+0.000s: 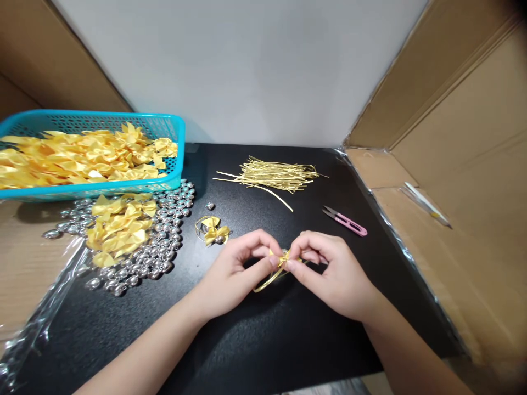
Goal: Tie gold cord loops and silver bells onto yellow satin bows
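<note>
Over the black table, my left hand (242, 263) and my right hand (325, 269) meet fingertip to fingertip. Both pinch a small yellow ribbon bow (284, 258) from either side. A gold cord (267, 283) hangs in a loop below the bow, toward my left thumb. Fingers partly hide the bow, and I cannot make out its knot. Just beyond my left hand lie tied yellow bows (214, 231) with silver bells and a thin gold cord loop. A single silver bell (210, 206) rests behind them.
A blue basket (181, 148) full of yellow bows stands at the left. Before it, silver bells (164, 241) surround a pile of yellow bows (121, 225). Gold cords (280, 174) lie at the back. Pink thread snips (349, 222) lie right; cardboard walls (461, 109) flank the table.
</note>
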Tool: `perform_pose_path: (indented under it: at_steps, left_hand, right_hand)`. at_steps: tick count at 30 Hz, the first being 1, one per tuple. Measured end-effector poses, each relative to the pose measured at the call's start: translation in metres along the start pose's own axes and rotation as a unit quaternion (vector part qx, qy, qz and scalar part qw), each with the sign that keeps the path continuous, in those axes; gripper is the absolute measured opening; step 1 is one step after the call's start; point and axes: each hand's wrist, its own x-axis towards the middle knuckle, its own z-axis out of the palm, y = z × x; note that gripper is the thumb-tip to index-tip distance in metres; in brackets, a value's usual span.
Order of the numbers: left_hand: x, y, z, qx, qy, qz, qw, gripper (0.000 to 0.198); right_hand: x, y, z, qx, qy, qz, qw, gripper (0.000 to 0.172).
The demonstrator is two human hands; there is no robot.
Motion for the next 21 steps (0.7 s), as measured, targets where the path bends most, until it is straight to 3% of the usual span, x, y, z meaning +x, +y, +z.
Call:
perform_pose_path:
  at_steps: [6,11,21]
  left_hand:
    - [-0.001,-0.003,-0.002,-0.04,0.006,-0.009,0.999,0.017]
    - [-0.001,0.0,0.0,-0.04,0.004,-0.009,0.999,0.016]
    - [0.001,0.004,0.002,0.038,0.02,0.017,0.999,0.01]
  right_hand:
    - [0.001,0.0,-0.003,0.122,-0.033,0.08,0.989,0.01]
    - [-0.001,0.0,0.0,0.017,0.052,-0.032,0.998,0.004]
    - [-0.003,0.005,0.008,-0.11,0.119,-0.183,0.97,0.012]
